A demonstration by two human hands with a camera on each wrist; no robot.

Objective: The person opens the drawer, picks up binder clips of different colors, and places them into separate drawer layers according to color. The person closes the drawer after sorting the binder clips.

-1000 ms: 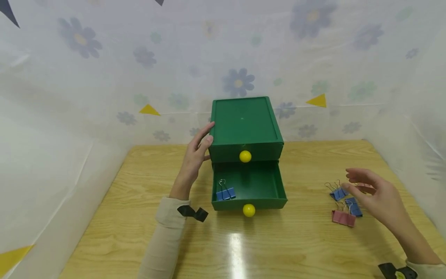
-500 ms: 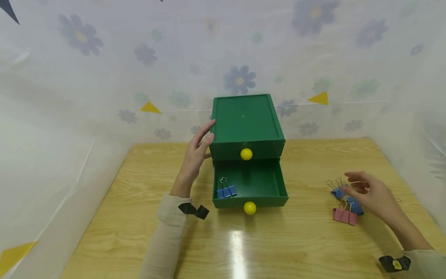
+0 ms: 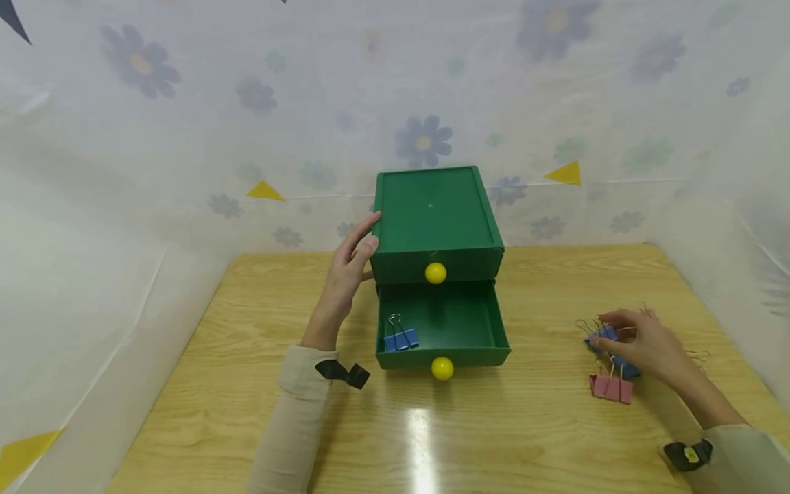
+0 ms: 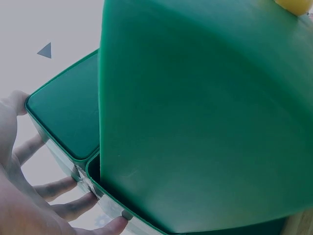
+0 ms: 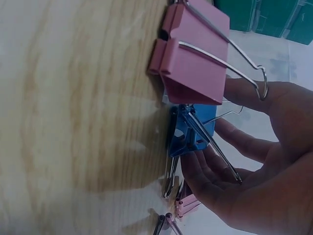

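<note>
Item one, far left: your left hand (image 3: 347, 271), fingers straight and spread, rests flat against the left side of the green drawer box (image 3: 434, 216), thumb at its upper front corner; it grips nothing. Item two, centre: the box stands at the back of the wooden table (image 3: 247, 412), top drawer closed behind a yellow knob (image 3: 435, 273), bottom drawer (image 3: 441, 329) pulled out, with one blue binder clip (image 3: 400, 337) lying in its front left corner. Item three, right: your right hand (image 3: 638, 343) is lowered over a cluster of clips, fingers curled around a blue clip (image 3: 603, 336) on the tabletop. Item four: a pink clip (image 3: 609, 387) lies just in front of that hand.
</note>
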